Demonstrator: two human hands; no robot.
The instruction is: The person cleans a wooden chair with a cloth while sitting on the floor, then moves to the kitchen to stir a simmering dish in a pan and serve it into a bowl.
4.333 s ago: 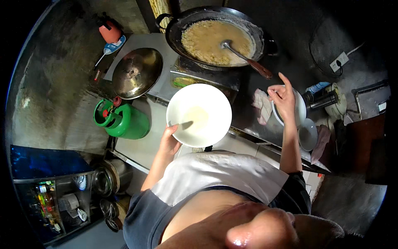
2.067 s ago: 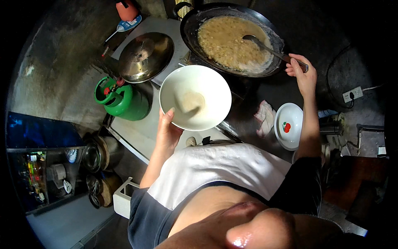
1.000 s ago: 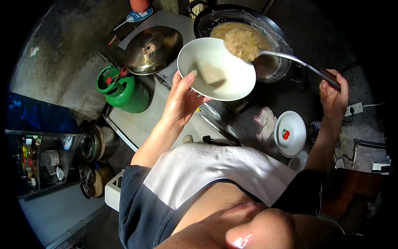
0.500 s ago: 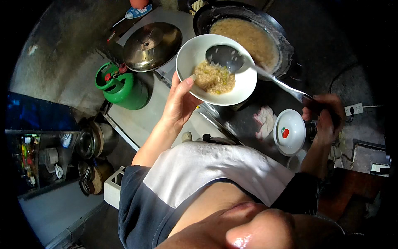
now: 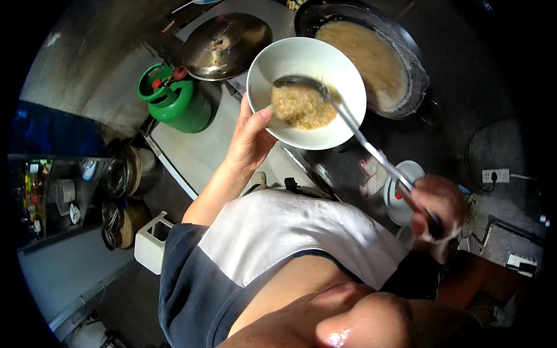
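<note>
My left hand (image 5: 250,134) grips a white bowl (image 5: 348,61) by its near left side, thumb on the rim. Rice porridge with green bits (image 5: 304,110) lies in the bottom of the bowl. A long-handled metal ladle (image 5: 371,149) is held in my right hand (image 5: 438,209), which is slightly blurred and closed round the dark handle end. The ladle's head is down in the bowl, touching the porridge. Just beyond the bowl to the right sits a large dark wok (image 5: 415,87), with more pale porridge (image 5: 365,58) in it.
A domed metal lid (image 5: 229,43) lies on the counter left of the bowl. Beside it stands a green gas cylinder (image 5: 180,107). Another white bowl (image 5: 411,171) with a red motif and a cloth (image 5: 374,174) are near my right hand. Pots (image 5: 139,171) are at the left.
The ladle's head has gone down from above the porridge into it. My right hand has moved left and nearer to me. The bowl stays in my left hand.
</note>
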